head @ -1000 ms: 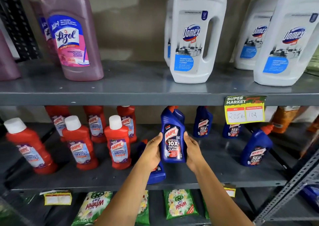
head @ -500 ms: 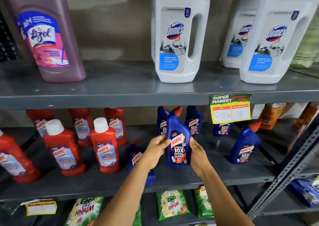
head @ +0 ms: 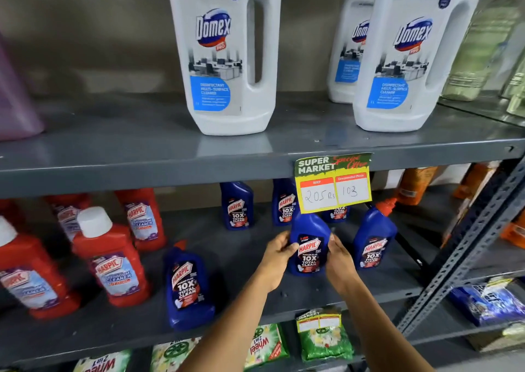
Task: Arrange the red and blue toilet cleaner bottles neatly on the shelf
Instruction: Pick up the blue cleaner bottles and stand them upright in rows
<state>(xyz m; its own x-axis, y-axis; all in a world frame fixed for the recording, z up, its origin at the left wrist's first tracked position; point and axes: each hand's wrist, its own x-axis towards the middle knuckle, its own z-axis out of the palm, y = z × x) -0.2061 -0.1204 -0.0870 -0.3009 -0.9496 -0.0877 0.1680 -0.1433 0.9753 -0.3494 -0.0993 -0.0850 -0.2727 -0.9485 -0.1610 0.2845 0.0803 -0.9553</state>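
A blue Harpic bottle stands upright on the middle shelf, gripped from both sides: my left hand on its left, my right hand on its right. More blue bottles stand around it: one near the front edge, one to the right, two at the back, and one partly behind the price tag. Several red Harpic bottles with white caps fill the shelf's left part.
Large white Domex jugs stand on the upper shelf. A yellow price tag hangs from that shelf's edge. A slotted metal upright runs at the right. Green Wheel packets lie on the shelf below.
Both hands have carried the blue bottle rightward and deeper into the shelf, towards the right-hand blue bottle. The camera has moved closer and to the right.
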